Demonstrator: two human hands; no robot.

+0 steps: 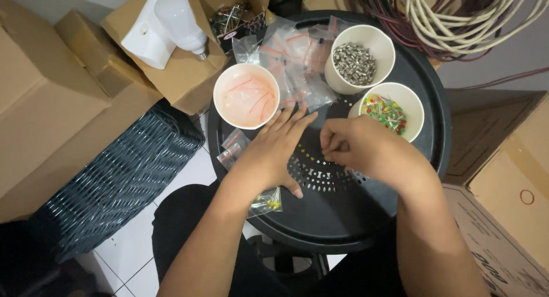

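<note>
Round black worktop [412, 74] among cardboard boxes. Left hand [280, 145] lies flat, grip released, beside a cup of zip bags [246, 95]. Right hand [357, 145] pinches small parts over a row of LEDs [311, 157]; one filled bag [266, 201] lies finished, LED cup [386, 111] well stocked.

Floor [171, 177] is white tile w/ dark grout, showing at bottom left btwn a dark woven basket [108, 188] and a round black plastic stool top [423, 74] w/ a ring of holes at its centre, used as a work surface. Brown cardboard boxes [51, 96] stacked at left, one w/ a white bulb [177, 16] lying on it, more boxes at right [509, 182]; a bundle of cream and dark red cables [457, 16] lies at top right. Light is soft, indoor, glinting on the weave; pale wall strip at top left.
</note>
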